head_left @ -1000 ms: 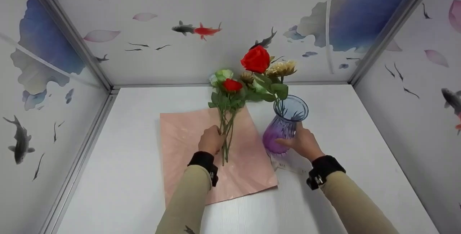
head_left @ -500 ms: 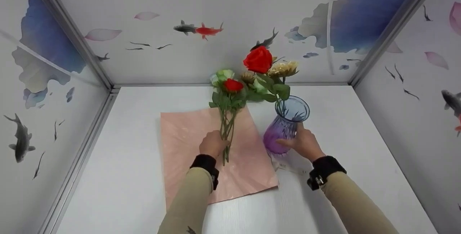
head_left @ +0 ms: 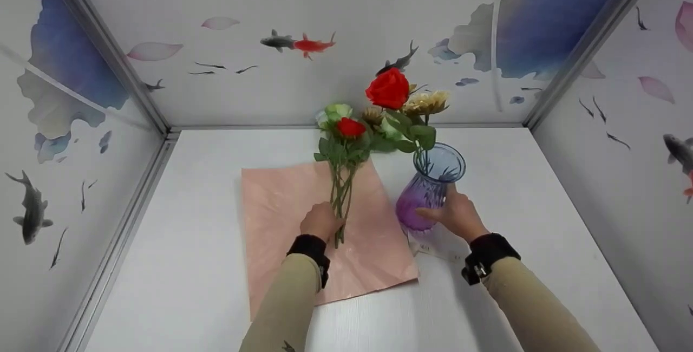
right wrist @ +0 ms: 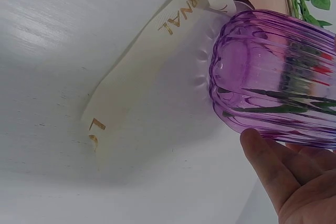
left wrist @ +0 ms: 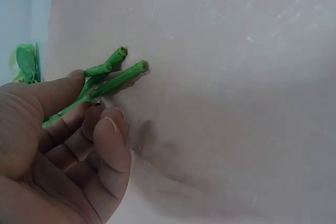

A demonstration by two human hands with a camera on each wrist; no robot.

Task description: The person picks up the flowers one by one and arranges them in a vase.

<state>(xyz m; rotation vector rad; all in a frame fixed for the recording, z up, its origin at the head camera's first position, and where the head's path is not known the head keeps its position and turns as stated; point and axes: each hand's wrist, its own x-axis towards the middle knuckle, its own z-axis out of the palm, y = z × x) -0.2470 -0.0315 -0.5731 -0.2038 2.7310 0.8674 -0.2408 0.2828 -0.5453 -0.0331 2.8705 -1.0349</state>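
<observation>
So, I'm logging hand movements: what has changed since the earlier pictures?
The left hand has slid down the stems toward their cut ends, closer to the person. It still holds them. The right hand stays on the vase; vase and pink paper look unmoved.

The near edge of the table (head_left: 151, 233) lies beyond the head view; the left sleeve (head_left: 284, 298) covers the near left corner of the paper (head_left: 287, 200). Toward the table's far edge, overlapping leaves (head_left: 346, 150) hide which of the stems (head_left: 338, 187) bears which bloom (head_left: 351, 128). The vase (head_left: 417, 206) hides some fingers of the right hand (head_left: 459, 215). In the right wrist view the vase's top is cut off, and the ribbon (right wrist: 134, 74) runs out above; in the head view its lettering (head_left: 425, 248) is unreadably small. The left hand (head_left: 321, 221) covers part of the stems.
</observation>
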